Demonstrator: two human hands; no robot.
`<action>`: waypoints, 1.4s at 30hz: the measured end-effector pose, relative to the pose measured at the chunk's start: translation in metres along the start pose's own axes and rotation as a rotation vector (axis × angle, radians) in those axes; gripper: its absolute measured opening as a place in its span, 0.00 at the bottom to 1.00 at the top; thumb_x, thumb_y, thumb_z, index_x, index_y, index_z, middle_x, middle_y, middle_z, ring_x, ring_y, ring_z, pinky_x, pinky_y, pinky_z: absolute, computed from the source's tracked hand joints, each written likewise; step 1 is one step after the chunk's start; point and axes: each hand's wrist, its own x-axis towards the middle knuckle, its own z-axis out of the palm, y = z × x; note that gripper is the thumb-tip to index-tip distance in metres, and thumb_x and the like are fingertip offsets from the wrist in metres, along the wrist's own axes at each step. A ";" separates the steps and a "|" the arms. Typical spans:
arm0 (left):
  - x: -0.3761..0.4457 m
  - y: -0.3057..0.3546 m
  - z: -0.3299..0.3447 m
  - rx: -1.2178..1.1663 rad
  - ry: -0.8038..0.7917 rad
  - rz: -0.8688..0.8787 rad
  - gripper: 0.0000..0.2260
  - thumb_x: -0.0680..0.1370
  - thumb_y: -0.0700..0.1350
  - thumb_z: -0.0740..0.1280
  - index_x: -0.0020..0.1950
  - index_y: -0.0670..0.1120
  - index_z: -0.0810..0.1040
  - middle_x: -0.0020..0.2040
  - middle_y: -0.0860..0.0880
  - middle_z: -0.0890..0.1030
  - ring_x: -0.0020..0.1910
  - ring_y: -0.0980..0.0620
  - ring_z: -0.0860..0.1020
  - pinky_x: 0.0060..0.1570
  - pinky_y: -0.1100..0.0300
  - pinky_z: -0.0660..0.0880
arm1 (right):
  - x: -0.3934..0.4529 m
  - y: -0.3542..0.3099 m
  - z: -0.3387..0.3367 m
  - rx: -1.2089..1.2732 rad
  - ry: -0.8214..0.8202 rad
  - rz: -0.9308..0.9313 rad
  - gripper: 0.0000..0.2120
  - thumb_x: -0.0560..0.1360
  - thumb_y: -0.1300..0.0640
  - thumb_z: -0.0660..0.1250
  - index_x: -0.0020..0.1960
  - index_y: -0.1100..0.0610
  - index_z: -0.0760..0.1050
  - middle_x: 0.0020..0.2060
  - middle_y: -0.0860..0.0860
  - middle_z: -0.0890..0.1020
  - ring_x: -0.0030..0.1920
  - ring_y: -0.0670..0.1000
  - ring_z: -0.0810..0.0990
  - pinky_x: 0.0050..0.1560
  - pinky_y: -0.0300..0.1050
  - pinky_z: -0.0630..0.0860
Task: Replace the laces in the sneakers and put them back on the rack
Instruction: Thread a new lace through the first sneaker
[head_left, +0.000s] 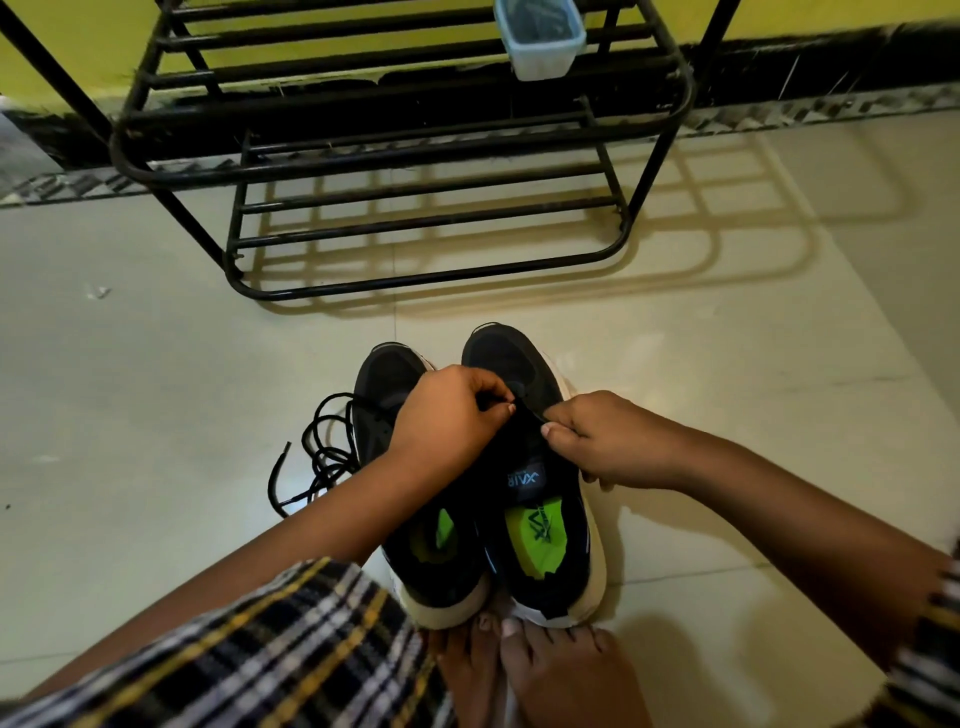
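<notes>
Pinching lace (527, 410) over right sneaker (540, 499) | left hand (447, 421) curled, fingertips pinching | right hand (602, 441) curled, thumb pinching

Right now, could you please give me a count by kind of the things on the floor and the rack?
Sneakers: 2, the left sneaker and the right sneaker
Loose black lace: 1
Shoe rack: 1
Plastic container on the rack: 1
Total: 5
</notes>
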 end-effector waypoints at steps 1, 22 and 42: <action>0.000 -0.001 0.001 0.007 -0.001 -0.006 0.03 0.73 0.47 0.70 0.44 0.52 0.83 0.42 0.54 0.84 0.43 0.55 0.80 0.46 0.55 0.78 | 0.005 0.001 -0.027 0.115 -0.023 -0.017 0.13 0.80 0.55 0.55 0.39 0.56 0.71 0.32 0.50 0.74 0.39 0.57 0.79 0.38 0.48 0.71; -0.017 0.002 0.014 -0.249 0.204 -0.030 0.03 0.74 0.40 0.69 0.45 0.44 0.83 0.40 0.56 0.80 0.43 0.59 0.78 0.46 0.68 0.73 | -0.006 -0.042 -0.040 -0.075 -0.135 0.000 0.17 0.81 0.54 0.54 0.33 0.52 0.60 0.30 0.48 0.67 0.37 0.51 0.68 0.36 0.43 0.59; 0.004 0.006 0.027 -0.814 0.113 -0.449 0.13 0.72 0.36 0.71 0.44 0.47 0.68 0.43 0.42 0.81 0.47 0.43 0.81 0.56 0.49 0.77 | 0.008 -0.009 -0.022 0.563 0.247 0.180 0.08 0.75 0.55 0.67 0.39 0.56 0.74 0.30 0.50 0.74 0.29 0.48 0.73 0.33 0.42 0.70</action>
